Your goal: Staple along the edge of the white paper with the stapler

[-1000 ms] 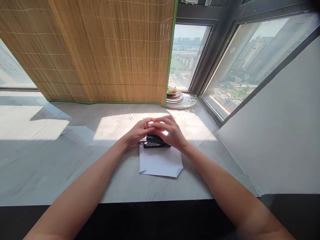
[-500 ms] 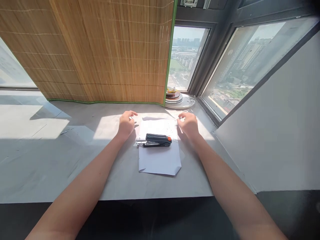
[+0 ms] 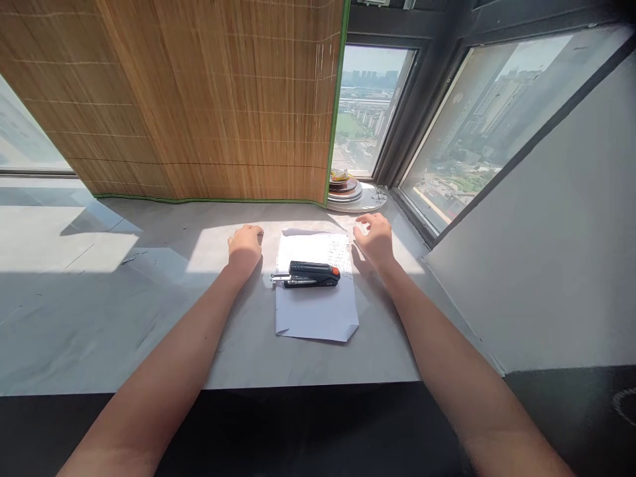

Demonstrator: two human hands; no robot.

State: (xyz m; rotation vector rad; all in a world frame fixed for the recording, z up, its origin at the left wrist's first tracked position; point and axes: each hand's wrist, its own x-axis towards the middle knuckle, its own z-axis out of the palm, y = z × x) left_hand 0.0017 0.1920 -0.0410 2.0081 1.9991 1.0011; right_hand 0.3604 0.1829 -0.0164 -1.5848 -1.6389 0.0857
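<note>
A black stapler (image 3: 313,274) with an orange spot at its right end lies across white paper (image 3: 315,311) on the pale sill. Writing shows at the paper's upper right, and its lower corners are creased. My left hand (image 3: 245,245) rests on the sill left of the paper, fingers curled and partly hidden; whether they hold anything cannot be made out. Just past the paper's upper right corner is my right hand (image 3: 373,234), thumb and fingers apart, with nothing between them. Neither hand touches the stapler.
A bamboo blind (image 3: 213,106) hangs behind the sill (image 3: 124,318). Stacked plates (image 3: 346,192) stand on a larger oval plate (image 3: 370,197) in the window corner. A white wall (image 3: 536,232) slopes up at the right.
My left hand has shifted slightly left and turned, its fingers now more tucked. The fingers of my right hand have spread a little. Stapler and paper stay in place.
</note>
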